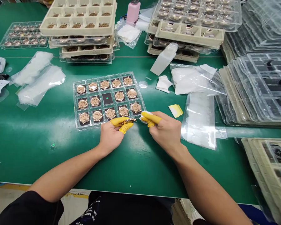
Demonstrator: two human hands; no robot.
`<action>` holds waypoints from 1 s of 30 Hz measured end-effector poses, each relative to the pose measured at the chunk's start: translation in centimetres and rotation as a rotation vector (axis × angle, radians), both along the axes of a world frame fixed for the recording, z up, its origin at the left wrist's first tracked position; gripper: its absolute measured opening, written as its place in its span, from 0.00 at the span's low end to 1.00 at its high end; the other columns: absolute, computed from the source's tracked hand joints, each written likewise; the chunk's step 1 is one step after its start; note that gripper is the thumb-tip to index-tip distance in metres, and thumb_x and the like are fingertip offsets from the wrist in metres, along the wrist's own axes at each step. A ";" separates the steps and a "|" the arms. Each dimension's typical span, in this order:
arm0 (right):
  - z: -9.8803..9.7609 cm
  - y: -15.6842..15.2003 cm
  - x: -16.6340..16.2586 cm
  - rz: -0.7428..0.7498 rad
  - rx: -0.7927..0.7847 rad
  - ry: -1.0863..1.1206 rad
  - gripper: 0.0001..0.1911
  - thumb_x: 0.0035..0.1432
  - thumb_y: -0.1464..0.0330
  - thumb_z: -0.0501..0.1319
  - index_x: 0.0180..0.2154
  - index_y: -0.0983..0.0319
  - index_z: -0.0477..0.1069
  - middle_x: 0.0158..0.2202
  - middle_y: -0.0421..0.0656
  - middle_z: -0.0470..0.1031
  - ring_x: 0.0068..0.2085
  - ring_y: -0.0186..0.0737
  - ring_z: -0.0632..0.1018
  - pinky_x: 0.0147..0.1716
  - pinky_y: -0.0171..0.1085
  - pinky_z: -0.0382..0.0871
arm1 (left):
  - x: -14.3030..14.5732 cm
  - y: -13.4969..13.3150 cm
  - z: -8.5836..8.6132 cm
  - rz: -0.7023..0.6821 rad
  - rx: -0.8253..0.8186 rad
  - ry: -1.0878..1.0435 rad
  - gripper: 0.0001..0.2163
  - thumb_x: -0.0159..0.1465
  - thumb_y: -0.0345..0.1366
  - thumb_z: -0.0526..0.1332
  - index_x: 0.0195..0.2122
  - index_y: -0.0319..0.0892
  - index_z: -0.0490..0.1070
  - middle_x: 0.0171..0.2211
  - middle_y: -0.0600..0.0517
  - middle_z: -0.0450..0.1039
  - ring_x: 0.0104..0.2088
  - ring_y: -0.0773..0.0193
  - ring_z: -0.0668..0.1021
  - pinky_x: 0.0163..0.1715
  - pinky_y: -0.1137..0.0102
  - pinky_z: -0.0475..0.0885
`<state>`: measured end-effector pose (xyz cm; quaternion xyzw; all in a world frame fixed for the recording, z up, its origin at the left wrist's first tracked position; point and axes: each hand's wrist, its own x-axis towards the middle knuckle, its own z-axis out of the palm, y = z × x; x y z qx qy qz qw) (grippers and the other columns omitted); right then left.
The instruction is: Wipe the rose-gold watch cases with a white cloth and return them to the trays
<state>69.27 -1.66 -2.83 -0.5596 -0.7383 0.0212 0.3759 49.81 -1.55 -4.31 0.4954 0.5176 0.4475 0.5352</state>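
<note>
A clear plastic tray (76,106) lies on the green table, its pockets filled with several rose-gold round watch cases; one middle pocket (107,98) is empty. My left hand (112,134), with yellow finger cots, pinches a rose-gold watch case (129,120) just off the tray's near right corner. My right hand (165,129), also in yellow cots, is closed on a small white wipe (145,114) right beside that case.
Stacks of beige and clear trays (79,29) stand at the back, more at back right (189,31). A white squeeze bottle (163,59), a pink bottle (133,12), plastic bags (198,120), a yellow pad (176,110) and piles of empty clear trays (259,87) surround the work area.
</note>
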 end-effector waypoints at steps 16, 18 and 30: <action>-0.1 -0.5 -1.5 0.151 -0.112 0.082 0.13 0.58 0.76 0.62 0.40 0.56 0.83 0.37 0.40 0.84 0.34 0.36 0.81 0.31 0.34 0.73 | -0.5 -0.3 0.9 -0.154 0.246 0.226 0.08 0.60 0.32 0.67 0.39 0.46 0.84 0.34 0.52 0.85 0.32 0.63 0.83 0.34 0.70 0.80; -0.1 -0.3 -1.0 0.034 -0.026 -0.090 0.16 0.52 0.79 0.61 0.36 0.58 0.83 0.34 0.40 0.83 0.32 0.36 0.80 0.27 0.34 0.69 | -0.4 -0.1 0.8 -0.139 0.139 0.160 0.08 0.59 0.34 0.68 0.40 0.45 0.84 0.37 0.51 0.85 0.35 0.61 0.84 0.37 0.68 0.81; -0.1 -1.0 -2.3 0.269 -0.064 0.290 0.21 0.57 0.79 0.58 0.47 0.55 0.80 0.42 0.41 0.84 0.40 0.37 0.84 0.39 0.35 0.78 | -0.7 0.5 0.3 -0.149 0.271 0.112 0.05 0.59 0.34 0.70 0.36 0.45 0.83 0.39 0.49 0.83 0.39 0.61 0.82 0.43 0.66 0.79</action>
